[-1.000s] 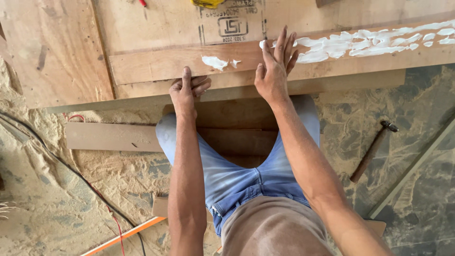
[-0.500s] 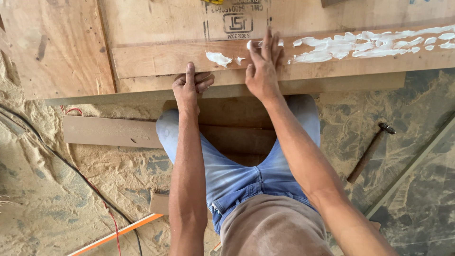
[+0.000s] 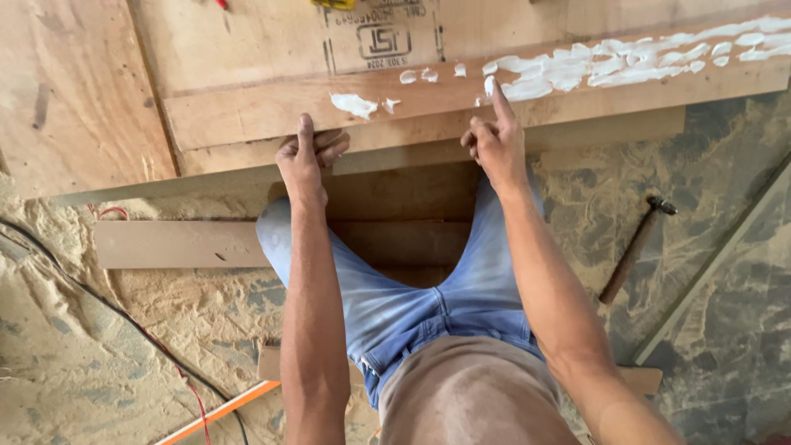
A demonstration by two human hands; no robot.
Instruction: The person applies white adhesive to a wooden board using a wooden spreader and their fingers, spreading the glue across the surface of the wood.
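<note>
Head view: the left hand [image 3: 306, 158] grips the near edge of the long brown wooden strip [image 3: 272, 111]. The right hand [image 3: 494, 140], forefinger out and other fingers curled, spreads thick white glue [image 3: 577, 70] along it. Beyond lies the plywood worktop [image 3: 247, 41].

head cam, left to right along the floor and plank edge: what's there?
Red and black cables → loose board on the floor → left hand gripping the plank edge → right hand, index finger in the white glue → hammer.
</note>
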